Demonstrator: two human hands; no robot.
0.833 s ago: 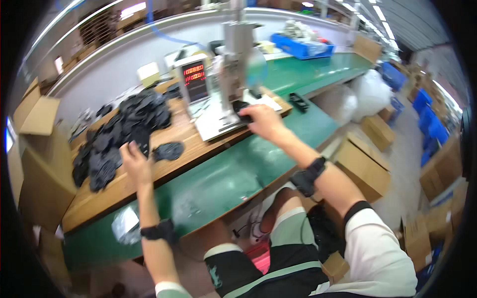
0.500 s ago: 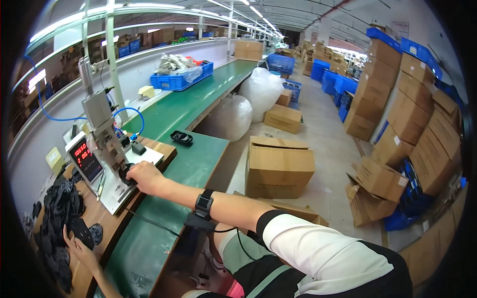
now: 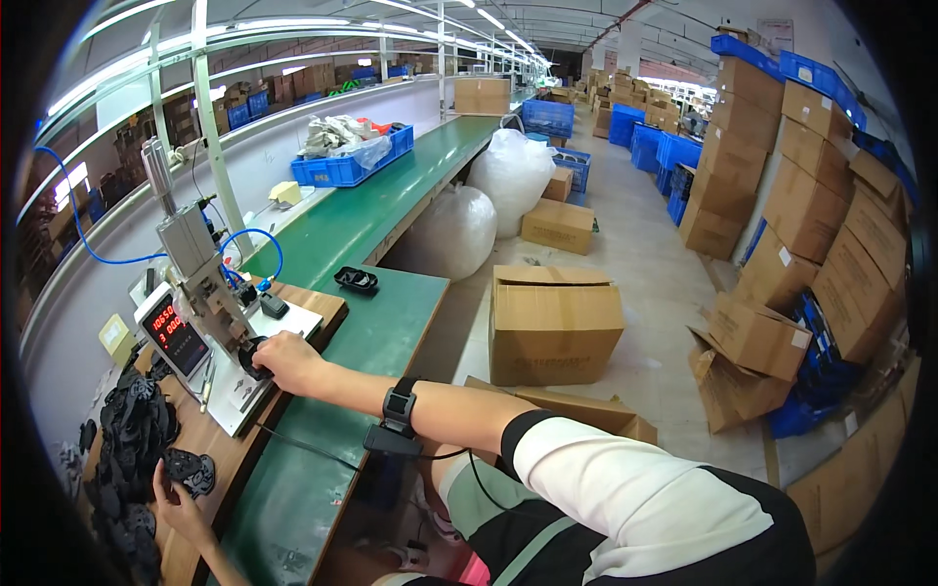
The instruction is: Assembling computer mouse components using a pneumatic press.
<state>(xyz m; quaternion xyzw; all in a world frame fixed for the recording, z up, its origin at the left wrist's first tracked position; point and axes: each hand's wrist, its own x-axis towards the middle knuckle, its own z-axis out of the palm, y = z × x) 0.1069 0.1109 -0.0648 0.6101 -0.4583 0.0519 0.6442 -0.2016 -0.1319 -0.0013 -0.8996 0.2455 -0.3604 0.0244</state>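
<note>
My right hand (image 3: 286, 362) reaches across to the small bench press (image 3: 191, 244). Its fingers are closed on a black plastic part (image 3: 256, 358) under the press's lower end; the hand hides much of that part. At the lower left, my left hand (image 3: 183, 510) has its fingers stretched and apart. Its fingertips are at the edge of a black rounded piece (image 3: 198, 475), beside a heap of black parts (image 3: 135, 415) on the wooden board. How far the fingers go round the piece is hard to see.
A display box (image 3: 174, 327) with red digits stands beside the press. A black tray-like part (image 3: 357, 280) lies on the green bench (image 3: 410, 303). Farther back is a blue crate (image 3: 342, 171) with bagged items. Cardboard boxes (image 3: 555, 327) and plastic sacks (image 3: 454, 234) stand right of the bench.
The view has shifted slightly. My left hand's fingers have moved a little to the right along the black piece. My right hand stays at the press, and the display's digits have changed.
</note>
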